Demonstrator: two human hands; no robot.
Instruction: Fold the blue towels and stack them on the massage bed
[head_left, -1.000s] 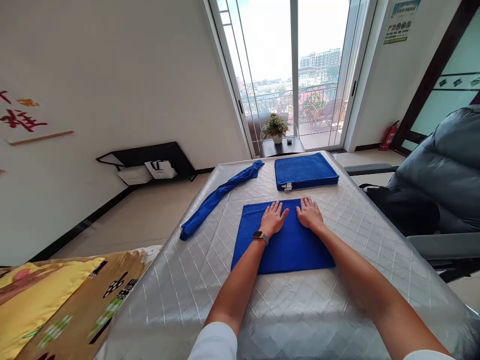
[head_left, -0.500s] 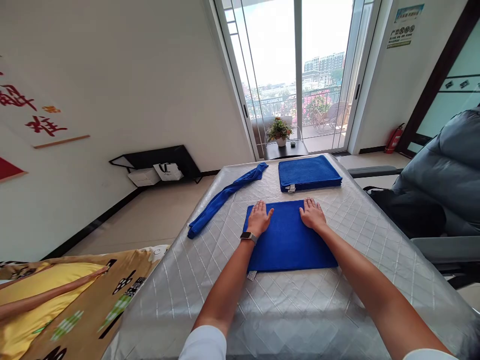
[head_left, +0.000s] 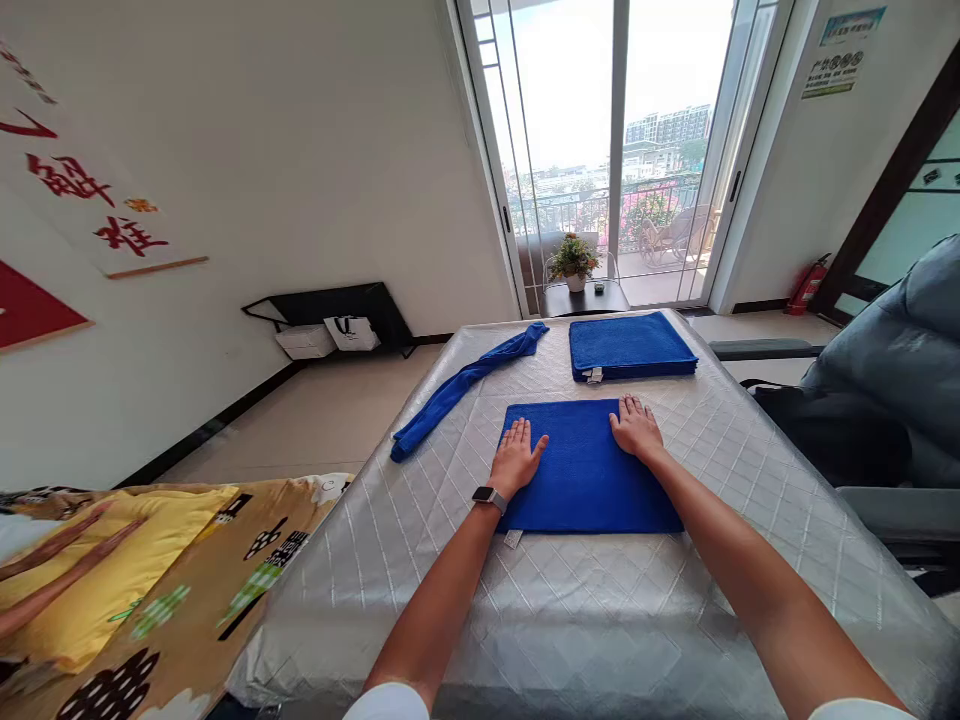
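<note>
A blue towel (head_left: 585, 480) lies flat as a rectangle on the silver quilted cover (head_left: 420, 560) in front of me. On its left part rests my left hand (head_left: 517, 458), palm down with fingers stretched. My right hand (head_left: 635, 428) lies flat at the towel's far right corner, fingers out. A white tag (head_left: 513, 539) sticks out at the near left corner. Beyond the towel is a neat stack of folded blue towels (head_left: 634, 342). To the left a long, twisted blue towel (head_left: 469, 385) lies slantwise.
At the left, another person's arms (head_left: 82, 570) rest on a yellow pillow (head_left: 142, 550) over a patterned brown bed cover (head_left: 247, 570). A grey armchair (head_left: 885, 370) stands at the right. A potted plant (head_left: 574, 262) is by the glass door, and a fire extinguisher (head_left: 807, 285) stands near the wall.
My left hand has slid nearer to me along the towel. My right hand stays near the far right corner. The other person's arms have moved on the yellow pillow. The view has shifted slightly.
</note>
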